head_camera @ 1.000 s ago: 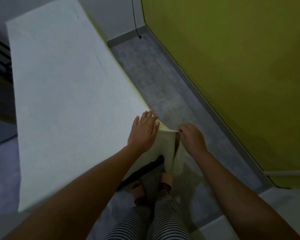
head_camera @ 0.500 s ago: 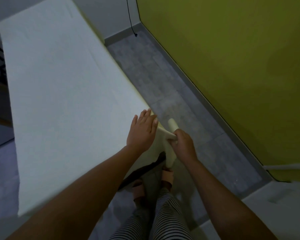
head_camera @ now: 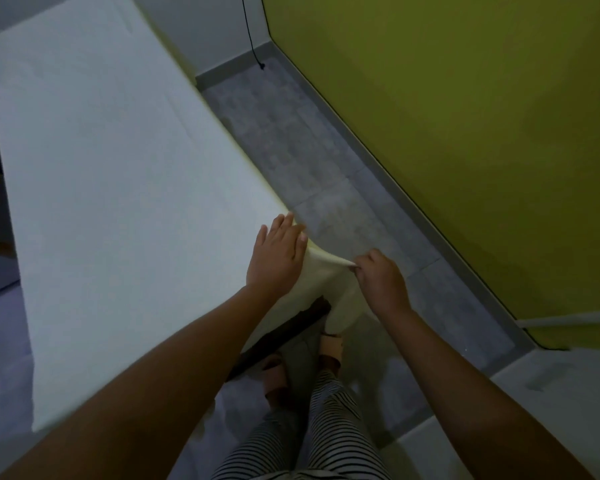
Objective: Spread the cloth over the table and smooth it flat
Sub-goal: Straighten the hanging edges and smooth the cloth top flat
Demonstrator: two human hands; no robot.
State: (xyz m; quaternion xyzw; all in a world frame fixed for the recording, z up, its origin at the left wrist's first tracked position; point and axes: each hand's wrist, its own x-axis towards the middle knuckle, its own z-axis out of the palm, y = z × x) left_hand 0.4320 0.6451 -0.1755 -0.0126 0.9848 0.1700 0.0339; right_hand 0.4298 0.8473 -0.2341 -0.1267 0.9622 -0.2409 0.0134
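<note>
Here, the left hand (head_camera: 278,258) presses the cloth (head_camera: 118,209) flat at the tabletop corner, fingers straight; the right hand (head_camera: 378,278) pinches its overhang.

— How does the left hand (head_camera: 277,259) lie?
— Flat, palm down, fingers straight and close together, arm stretched forward.
— And the right hand (head_camera: 380,284)?
— Curled, knuckles up, fingertips pinching a fold of the cloth (head_camera: 324,271), just beside the left.

So the cloth (head_camera: 118,202) is pale cream, and it's lying flat and pretty smooth over the whole long table (head_camera: 281,336), which is only showing dark under the near end. The cloth's near right corner is stretching sideways into a taut point, with the rest hanging down below.
</note>
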